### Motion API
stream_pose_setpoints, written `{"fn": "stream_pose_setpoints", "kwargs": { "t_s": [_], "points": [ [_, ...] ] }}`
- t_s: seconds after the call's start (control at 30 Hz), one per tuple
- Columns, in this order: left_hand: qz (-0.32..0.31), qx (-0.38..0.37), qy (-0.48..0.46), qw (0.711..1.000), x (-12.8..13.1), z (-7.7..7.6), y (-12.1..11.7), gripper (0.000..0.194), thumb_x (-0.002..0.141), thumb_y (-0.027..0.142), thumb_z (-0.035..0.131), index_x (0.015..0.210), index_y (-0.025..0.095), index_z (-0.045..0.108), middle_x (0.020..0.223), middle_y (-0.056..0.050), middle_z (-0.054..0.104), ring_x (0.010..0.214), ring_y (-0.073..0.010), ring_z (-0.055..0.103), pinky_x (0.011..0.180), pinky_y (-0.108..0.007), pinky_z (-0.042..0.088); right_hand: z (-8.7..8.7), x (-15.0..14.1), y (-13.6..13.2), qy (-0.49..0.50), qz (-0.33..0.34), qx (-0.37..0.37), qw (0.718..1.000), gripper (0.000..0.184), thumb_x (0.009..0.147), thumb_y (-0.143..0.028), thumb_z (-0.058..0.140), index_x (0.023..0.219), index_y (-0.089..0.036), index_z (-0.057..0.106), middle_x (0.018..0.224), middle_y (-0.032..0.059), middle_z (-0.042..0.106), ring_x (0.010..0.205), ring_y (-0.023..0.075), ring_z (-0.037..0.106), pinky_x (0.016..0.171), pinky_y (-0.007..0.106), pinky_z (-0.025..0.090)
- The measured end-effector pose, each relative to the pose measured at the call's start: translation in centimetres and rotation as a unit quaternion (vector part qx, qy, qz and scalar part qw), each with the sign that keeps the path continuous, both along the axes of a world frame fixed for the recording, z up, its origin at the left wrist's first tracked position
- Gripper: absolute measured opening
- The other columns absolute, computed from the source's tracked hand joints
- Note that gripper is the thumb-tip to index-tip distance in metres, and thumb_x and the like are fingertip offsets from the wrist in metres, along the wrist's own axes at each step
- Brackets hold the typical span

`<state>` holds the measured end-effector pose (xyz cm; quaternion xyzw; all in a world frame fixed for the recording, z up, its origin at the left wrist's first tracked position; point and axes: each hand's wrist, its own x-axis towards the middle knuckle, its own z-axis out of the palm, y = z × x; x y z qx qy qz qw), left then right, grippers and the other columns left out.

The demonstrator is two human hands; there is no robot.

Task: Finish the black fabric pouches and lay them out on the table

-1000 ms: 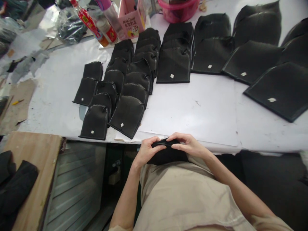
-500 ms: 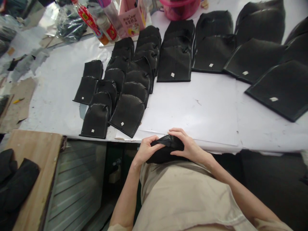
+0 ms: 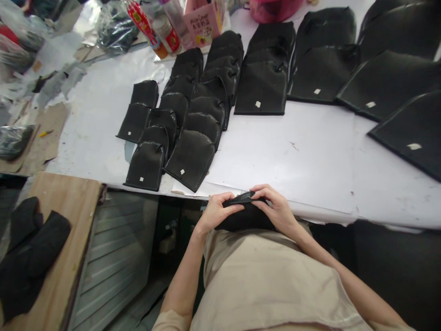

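At the table's front edge, against my body, a black fabric piece (image 3: 246, 217) is held between both hands. My left hand (image 3: 217, 211) grips its left end, thumb lying along the upper edge. My right hand (image 3: 275, 207) pinches that edge on the right with thumb and fingers. A shiny dark strip shows along the edge between them; the rest of the piece hangs toward my lap. Ahead on the table lie overlapping stacks of similar flat black pieces, the nearest being one black piece (image 3: 191, 158) with a small white tag.
The white-covered table (image 3: 262, 161) spans the view. At its back stand a red bottle (image 3: 144, 25), a jar (image 3: 167, 34), a pink box (image 3: 202, 25) and a pink basin (image 3: 272, 10). Dark cloth (image 3: 37, 257) lies on a wooden board (image 3: 81, 197) at left.
My view has shifted slightly left, so the table things appear further right. My right hand's fingers and thumb have closed together on the edge of the black piece, which was more open before.
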<state>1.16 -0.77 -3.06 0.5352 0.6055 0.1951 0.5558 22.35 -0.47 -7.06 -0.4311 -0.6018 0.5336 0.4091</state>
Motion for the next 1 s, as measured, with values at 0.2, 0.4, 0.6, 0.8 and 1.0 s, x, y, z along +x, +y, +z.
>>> {"fn": "stream_pose_setpoints", "kwargs": {
  "t_s": [0.2, 0.4, 0.6, 0.8, 1.0],
  "points": [
    [-0.004, -0.015, -0.008, 1.000, 0.1, -0.1, -0.1, 0.033, 0.074, 0.046, 0.073, 0.071, 0.016, 0.061, 0.064, 0.004, 0.050, 0.063, -0.0116, 0.044, 0.059, -0.022, 0.034, 0.7, 0.3, 0.6, 0.075, 0.046, -0.201, 0.976, 0.019, 0.087, -0.037, 0.063, 0.081, -0.019, 0.059, 0.099, 0.0053, 0.064, 0.091, 0.0194, 0.060, 0.082, 0.031, 0.046],
    [-0.006, -0.010, -0.020, 1.000, 0.1, -0.1, 0.0, 0.033, 0.074, 0.044, 0.074, 0.069, 0.016, 0.058, 0.064, 0.004, 0.048, 0.063, -0.0104, 0.041, 0.059, -0.022, 0.033, 1.7, 0.6, 1.0, 0.097, 0.054, -0.273, 0.956, 0.031, 0.084, -0.047, 0.065, 0.075, -0.019, 0.054, 0.087, 0.0033, 0.062, 0.077, 0.0163, 0.054, 0.065, 0.026, 0.043],
    [0.016, -0.017, -0.021, 1.000, 0.0, -0.3, 0.0, 0.032, 0.072, 0.043, 0.075, 0.070, 0.016, 0.058, 0.066, 0.004, 0.049, 0.063, -0.0104, 0.042, 0.057, -0.021, 0.033, 0.9, 0.4, 1.0, 0.060, 0.051, -0.189, 0.979, 0.023, 0.087, -0.039, 0.063, 0.079, -0.020, 0.053, 0.093, 0.0038, 0.062, 0.081, 0.0171, 0.056, 0.072, 0.028, 0.045],
    [0.012, -0.017, -0.019, 1.000, 0.2, -0.4, 0.2, 0.031, 0.073, 0.040, 0.074, 0.069, 0.015, 0.057, 0.065, 0.004, 0.048, 0.062, -0.0099, 0.041, 0.057, -0.020, 0.031, 0.4, -0.2, 0.8, -0.008, 0.072, -0.032, 0.997, 0.009, 0.085, -0.020, 0.066, 0.092, -0.022, 0.060, 0.102, 0.0045, 0.060, 0.098, 0.0204, 0.058, 0.089, 0.033, 0.044],
    [0.018, -0.030, -0.075, 0.997, 0.1, -0.6, 0.3, 0.032, 0.079, 0.044, 0.068, 0.074, 0.015, 0.056, 0.066, 0.004, 0.046, 0.061, -0.0093, 0.039, 0.054, -0.020, 0.029, 0.5, -0.2, 1.2, -0.022, 0.088, -0.026, 0.995, 0.005, 0.087, -0.020, 0.065, 0.084, -0.022, 0.062, 0.098, 0.0047, 0.061, 0.093, 0.0196, 0.060, 0.086, 0.033, 0.045]
  ]
}}
